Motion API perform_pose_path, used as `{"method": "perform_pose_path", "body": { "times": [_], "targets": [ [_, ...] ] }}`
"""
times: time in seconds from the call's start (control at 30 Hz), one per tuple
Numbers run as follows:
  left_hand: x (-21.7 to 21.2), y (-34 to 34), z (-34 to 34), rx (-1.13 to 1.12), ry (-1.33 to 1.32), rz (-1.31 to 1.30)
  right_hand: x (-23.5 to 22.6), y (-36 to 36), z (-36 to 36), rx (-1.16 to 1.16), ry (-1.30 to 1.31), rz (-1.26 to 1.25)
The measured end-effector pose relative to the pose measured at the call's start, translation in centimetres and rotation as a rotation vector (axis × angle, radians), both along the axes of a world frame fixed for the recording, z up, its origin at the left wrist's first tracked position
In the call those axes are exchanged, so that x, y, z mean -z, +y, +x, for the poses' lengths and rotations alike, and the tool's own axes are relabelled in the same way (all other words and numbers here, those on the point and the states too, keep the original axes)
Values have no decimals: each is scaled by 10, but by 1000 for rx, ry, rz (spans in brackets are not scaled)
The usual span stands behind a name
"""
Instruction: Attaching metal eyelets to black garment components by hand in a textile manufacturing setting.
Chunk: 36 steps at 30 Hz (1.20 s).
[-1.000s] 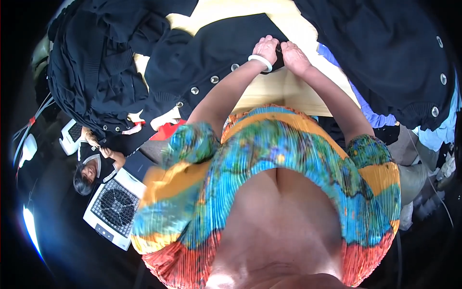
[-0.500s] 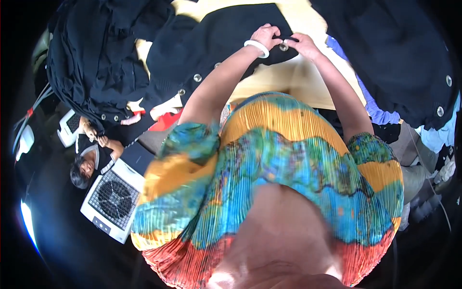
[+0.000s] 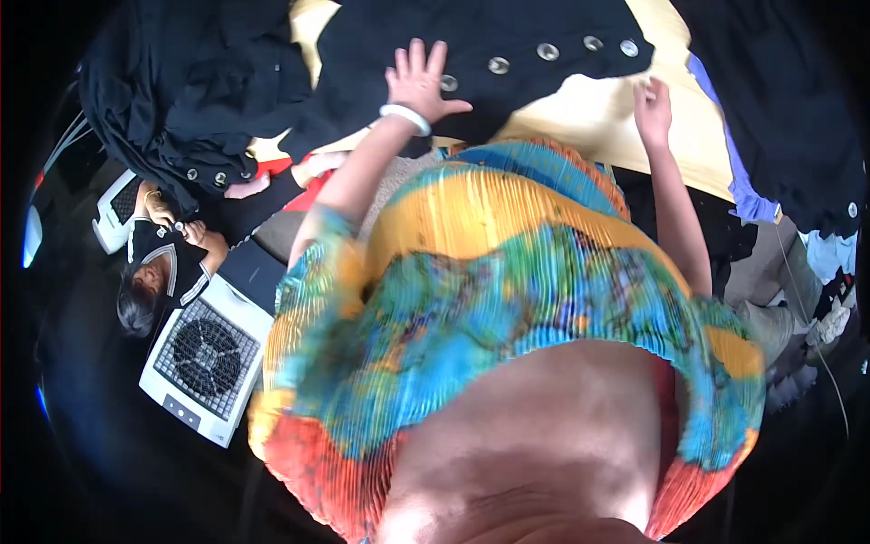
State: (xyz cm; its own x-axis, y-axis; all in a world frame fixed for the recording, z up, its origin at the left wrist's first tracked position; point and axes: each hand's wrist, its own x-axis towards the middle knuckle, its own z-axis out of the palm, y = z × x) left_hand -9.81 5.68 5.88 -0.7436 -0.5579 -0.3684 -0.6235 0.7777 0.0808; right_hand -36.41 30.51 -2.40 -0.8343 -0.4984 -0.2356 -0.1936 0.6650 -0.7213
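Observation:
A black garment (image 3: 507, 36) with a row of round silver snap buttons lies spread on a tan table (image 3: 598, 118). My left hand (image 3: 419, 83), a white bangle at its wrist, rests flat on the garment with fingers spread. My right hand (image 3: 652, 102) hovers over the bare tan surface just below the garment's lower edge, fingers loosely curled, holding nothing that I can see.
A heap of black garments (image 3: 190, 100) with snaps lies at the left, more black cloth (image 3: 788, 100) at the right. Below left, another person (image 3: 159, 272) sits low beside a white box fan (image 3: 207, 358). Red cloth (image 3: 299, 177) peeks out under the pile.
Both hands were together pinching a snap on the garment. Now they have parted: the left lies flat on the cloth, the right has swung out to the right over the table.

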Motion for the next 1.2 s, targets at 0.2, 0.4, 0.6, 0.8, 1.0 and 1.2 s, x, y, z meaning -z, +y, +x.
{"method": "perform_pose_path", "body": {
  "times": [0.2, 0.4, 0.6, 0.8, 1.0, 1.2],
  "targets": [
    [15, -13, -9, 13, 7, -20, -10, 11, 106, 8, -44, 96],
    [21, -32, -2, 96, 221, -25, -18, 20, 172, 51, -57, 109],
    [33, -41, 4, 88, 349, -13, -35, 31, 203, 138, -178, 152],
    [29, -49, -6, 33, 485, 84, -45, 31, 229, 272, -214, 82],
    [-93, 13, -24, 274, 537, 732, -70, -1, 265, 275, -773, -719],
    [-168, 120, 0, 642, 402, 1195, -166, 18, 308, 375, -978, -1416]
  ]
}}
